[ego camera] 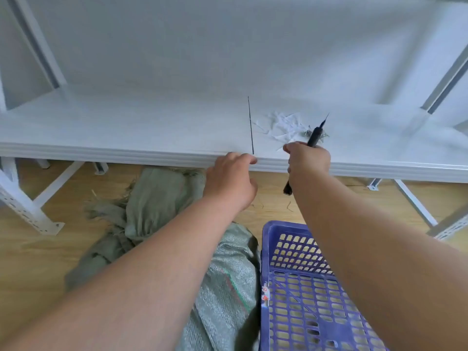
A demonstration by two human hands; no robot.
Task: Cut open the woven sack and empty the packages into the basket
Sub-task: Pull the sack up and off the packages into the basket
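Both hands raised at the front edge of the white shelf (126, 127), knife in the right.

Green woven sack (228, 287) slumped lengthwise on the wooden floor (38, 254); left hand (231, 179) loosely curled, holding nothing visible; right hand (307, 160) fisted around a black knife (315, 135), blade pointing up and away; blue basket (304, 300) just right of the sack, label unreadable.

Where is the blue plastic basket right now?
The blue plastic basket sits on the wooden floor at lower right, under the right forearm, beside the green woven sack.
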